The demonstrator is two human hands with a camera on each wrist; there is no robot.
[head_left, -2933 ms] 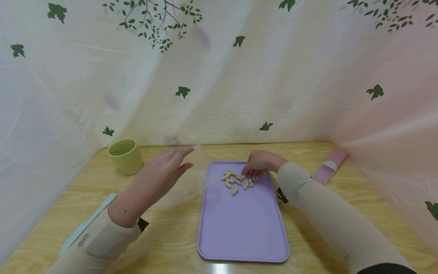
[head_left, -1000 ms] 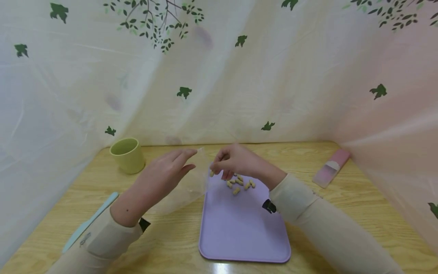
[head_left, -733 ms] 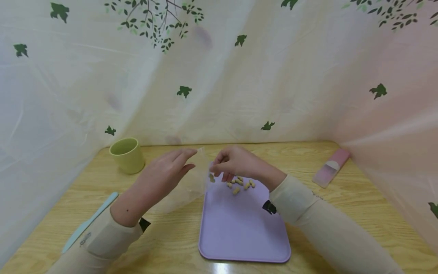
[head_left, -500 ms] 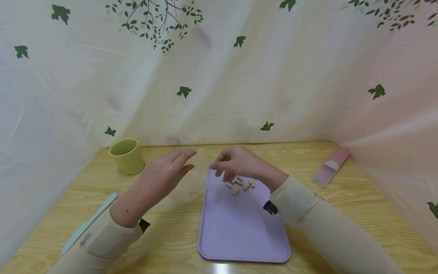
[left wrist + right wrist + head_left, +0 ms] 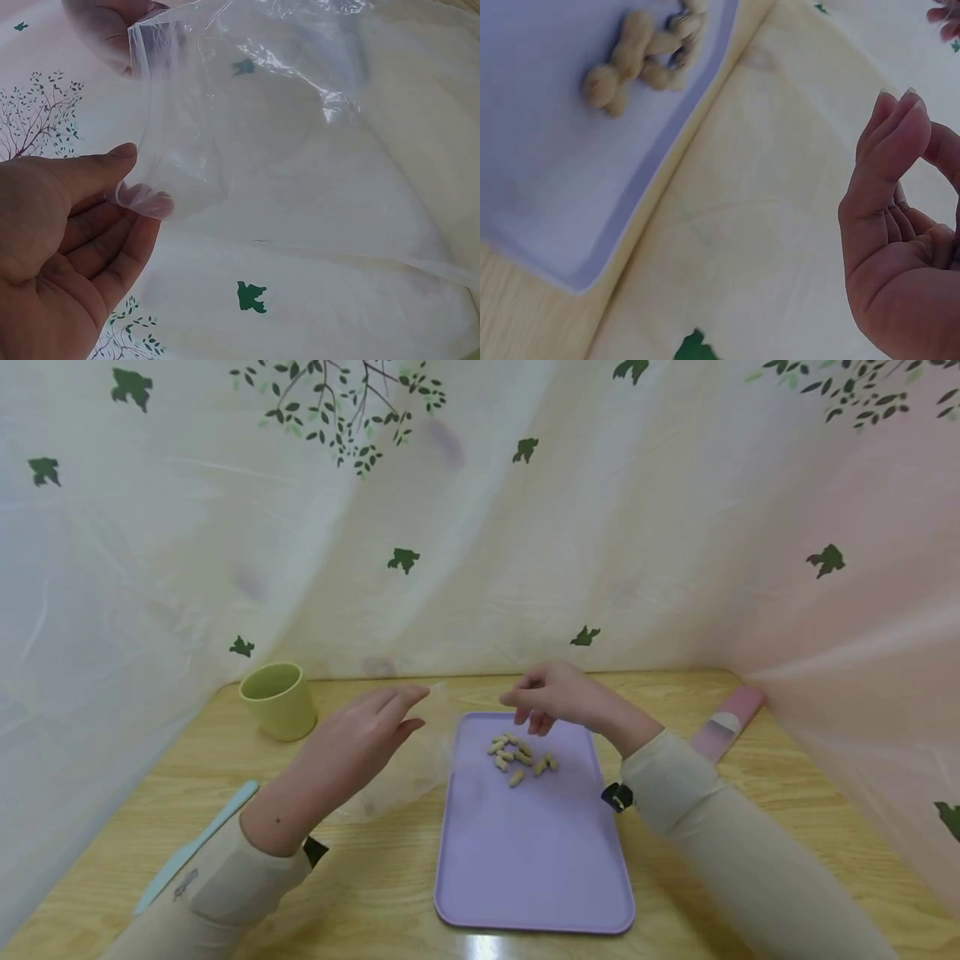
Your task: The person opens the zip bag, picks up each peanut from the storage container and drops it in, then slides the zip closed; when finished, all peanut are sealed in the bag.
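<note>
My left hand holds a clear plastic bag up by its mouth, left of the lavender tray. In the left wrist view its thumb lies outside the bag's edge, and a fingertip shows through the film. My right hand hovers over the tray's far end, fingers loosely bent, with nothing between them. Below it lie several unshelled peanuts, most of them bunched together. The right wrist view shows that hand beyond the tray's edge, apart from the peanuts.
A yellow-green cup stands at the back left. Beside my left forearm lies a pale blue spatula-like tool. A pink packet rests at the back right, partly behind my right sleeve. A leaf-printed sheet hangs along the table's back edge.
My right hand picked a peanut off the tray and let it drop at the bag's mouth. Since then it has moved right, back over the tray. My left hand has barely moved.
</note>
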